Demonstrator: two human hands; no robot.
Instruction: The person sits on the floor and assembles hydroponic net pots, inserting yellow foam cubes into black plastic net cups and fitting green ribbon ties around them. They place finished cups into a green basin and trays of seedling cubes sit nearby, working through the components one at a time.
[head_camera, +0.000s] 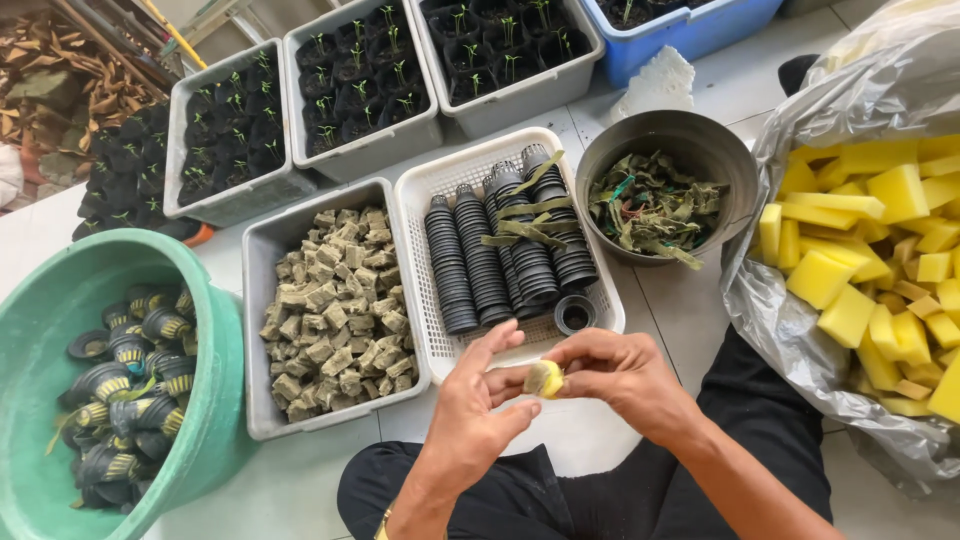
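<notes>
A green basin of used net pots, a grey tray of brownish cubes and a white basket of stacked black pots lie on the floor ahead. Nearer, the right hand pinches a small yellow sponge piece at its fingertips. The left hand, fingers loosely spread, touches it from the left, so it sits between both hands over the lap.

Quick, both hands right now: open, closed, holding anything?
Left hand: open, fingertips touching the small yellow sponge piece.
Right hand: closed, pinching that sponge piece.
</notes>
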